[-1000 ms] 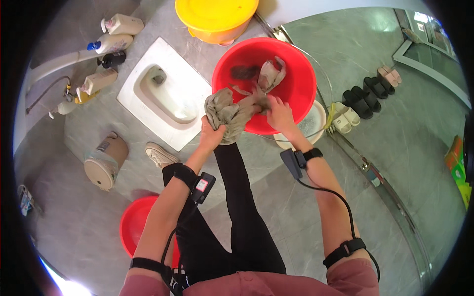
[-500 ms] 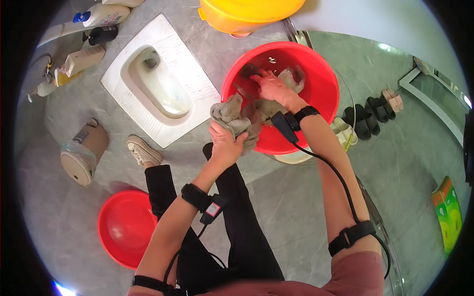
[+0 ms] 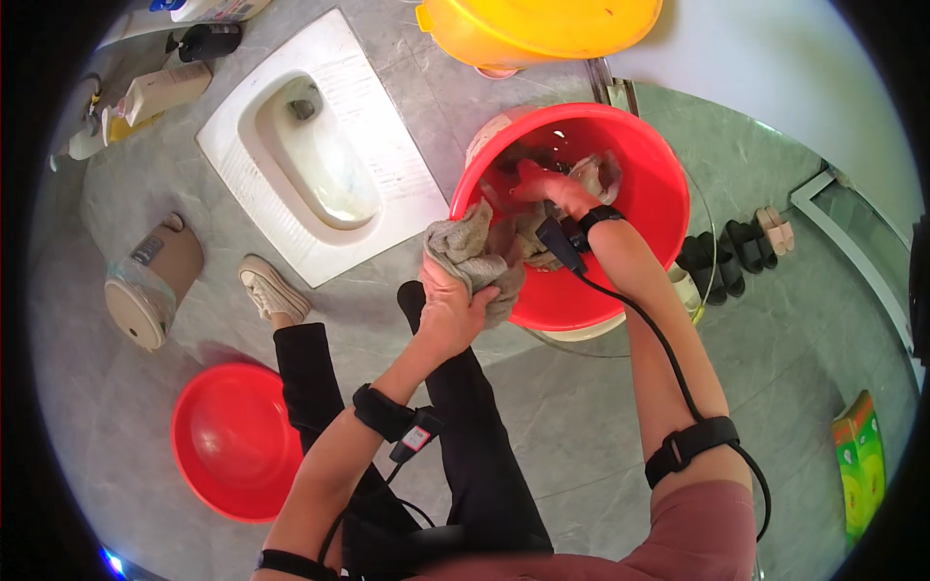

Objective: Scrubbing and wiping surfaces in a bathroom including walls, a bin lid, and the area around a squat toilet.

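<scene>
My left hand [image 3: 450,310] is closed around a bunched grey cloth [image 3: 457,242] that hangs at the near left rim of a large red basin [image 3: 651,194]. Inside the basin, my right hand [image 3: 547,184] is down among wet, light-coloured fabric [image 3: 587,177] and dark water. Its fingers are blurred and partly hidden, so whether they grip anything does not show. More greyish cloth lies between the two hands, beneath the right wrist. The basin rests on a pale round base [image 3: 591,332], mostly covered by it.
A white squat toilet [image 3: 402,184] lies left of the basin, a yellow tub [image 3: 542,29] beyond it. A smaller red basin [image 3: 232,445] and a brown bin [image 3: 155,286] are at left. Slippers [image 3: 746,244] and a green packet [image 3: 860,465] lie right; bottles [image 3: 170,92] line the far left.
My right hand has sunk deeper into the basin, its spread fingers no longer plain. The left hand keeps hold of the cloth. The whole view has shifted slightly.
</scene>
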Demonstrator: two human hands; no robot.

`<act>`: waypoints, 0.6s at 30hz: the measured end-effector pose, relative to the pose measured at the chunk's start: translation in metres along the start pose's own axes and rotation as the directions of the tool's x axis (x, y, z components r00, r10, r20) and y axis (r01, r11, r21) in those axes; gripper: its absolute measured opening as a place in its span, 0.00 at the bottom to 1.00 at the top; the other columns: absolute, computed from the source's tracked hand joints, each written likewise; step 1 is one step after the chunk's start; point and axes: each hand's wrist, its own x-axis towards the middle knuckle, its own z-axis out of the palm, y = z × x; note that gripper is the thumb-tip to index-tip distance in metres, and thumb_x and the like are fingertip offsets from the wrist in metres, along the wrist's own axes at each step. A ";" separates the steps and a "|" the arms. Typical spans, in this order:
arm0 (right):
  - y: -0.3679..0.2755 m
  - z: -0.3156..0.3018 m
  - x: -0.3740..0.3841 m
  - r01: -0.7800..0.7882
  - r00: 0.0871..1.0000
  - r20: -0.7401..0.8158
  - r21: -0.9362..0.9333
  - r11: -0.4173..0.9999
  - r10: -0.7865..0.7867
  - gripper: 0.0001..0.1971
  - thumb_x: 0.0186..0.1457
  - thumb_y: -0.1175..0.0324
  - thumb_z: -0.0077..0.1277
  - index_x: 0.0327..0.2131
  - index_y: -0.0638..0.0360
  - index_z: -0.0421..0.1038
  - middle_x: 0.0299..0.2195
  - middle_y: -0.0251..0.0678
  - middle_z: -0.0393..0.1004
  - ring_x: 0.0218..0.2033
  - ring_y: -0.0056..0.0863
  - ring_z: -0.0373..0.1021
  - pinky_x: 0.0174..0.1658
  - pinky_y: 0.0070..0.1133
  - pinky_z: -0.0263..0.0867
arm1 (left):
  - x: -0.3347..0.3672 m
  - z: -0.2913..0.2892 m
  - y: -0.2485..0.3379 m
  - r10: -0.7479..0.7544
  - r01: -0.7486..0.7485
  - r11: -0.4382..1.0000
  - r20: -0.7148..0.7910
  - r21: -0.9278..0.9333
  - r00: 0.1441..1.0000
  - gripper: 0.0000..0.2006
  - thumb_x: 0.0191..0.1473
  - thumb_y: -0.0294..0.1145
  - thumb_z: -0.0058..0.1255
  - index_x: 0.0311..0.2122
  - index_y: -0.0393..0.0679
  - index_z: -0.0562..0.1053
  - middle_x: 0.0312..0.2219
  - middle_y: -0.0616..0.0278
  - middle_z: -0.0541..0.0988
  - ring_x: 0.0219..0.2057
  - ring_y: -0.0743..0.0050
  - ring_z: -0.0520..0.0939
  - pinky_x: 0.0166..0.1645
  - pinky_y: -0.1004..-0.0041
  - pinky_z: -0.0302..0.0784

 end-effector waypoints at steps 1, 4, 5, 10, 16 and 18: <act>-0.002 -0.001 -0.008 -0.004 1.000 -0.002 -0.004 1.000 0.004 0.29 0.44 0.53 0.43 0.51 0.53 0.62 0.54 0.53 0.56 0.57 0.42 0.52 0.57 0.29 0.51 | 0.000 0.001 0.002 0.004 -0.004 1.000 0.000 -0.005 1.000 0.48 0.40 0.32 0.59 0.55 0.29 0.35 0.50 0.36 0.50 0.53 0.41 0.54 0.57 0.60 0.50; 0.001 -0.003 -0.026 -0.062 0.998 -0.008 0.004 0.998 0.062 0.26 0.47 0.53 0.40 0.46 0.61 0.66 0.49 0.53 0.62 0.55 0.37 0.56 0.56 0.27 0.54 | 0.003 0.004 0.007 0.105 -0.101 0.984 -0.016 0.149 0.994 0.40 0.44 0.31 0.56 0.50 0.26 0.39 0.49 0.34 0.54 0.53 0.44 0.60 0.56 0.62 0.54; 0.009 -0.001 -0.031 0.001 0.999 -0.040 -0.027 1.000 -0.002 0.25 0.48 0.54 0.39 0.47 0.57 0.66 0.49 0.51 0.63 0.55 0.40 0.55 0.56 0.27 0.53 | 0.005 0.006 0.011 0.118 -0.116 0.986 -0.008 0.118 0.993 0.40 0.44 0.31 0.56 0.50 0.26 0.39 0.49 0.34 0.54 0.53 0.44 0.59 0.56 0.62 0.54; -0.012 0.014 -0.022 0.108 0.994 -0.038 0.038 0.993 -0.106 0.22 0.50 0.56 0.36 0.51 0.42 0.63 0.55 0.40 0.58 0.58 0.45 0.49 0.60 0.31 0.46 | -0.001 -0.004 -0.001 -0.009 0.014 0.979 -0.023 0.202 1.000 0.40 0.44 0.30 0.55 0.49 0.26 0.39 0.49 0.35 0.54 0.53 0.44 0.59 0.56 0.62 0.53; 0.016 0.019 0.017 0.114 0.989 0.113 -0.204 0.972 -0.092 0.29 0.49 0.55 0.40 0.58 0.37 0.50 0.61 0.38 0.42 0.62 0.42 0.35 0.60 0.49 0.27 | 0.004 0.009 -0.004 0.096 -0.094 0.994 0.022 -0.059 0.995 0.48 0.42 0.35 0.58 0.55 0.26 0.35 0.51 0.35 0.48 0.54 0.39 0.52 0.58 0.59 0.48; 0.002 0.029 0.028 0.068 0.995 0.064 0.056 0.996 -0.071 0.30 0.50 0.57 0.39 0.58 0.39 0.48 0.61 0.38 0.43 0.62 0.39 0.35 0.59 0.49 0.27 | 0.000 0.002 -0.008 0.019 -0.019 1.000 0.027 -0.020 0.999 0.48 0.42 0.35 0.58 0.55 0.25 0.36 0.51 0.34 0.48 0.54 0.39 0.52 0.58 0.59 0.48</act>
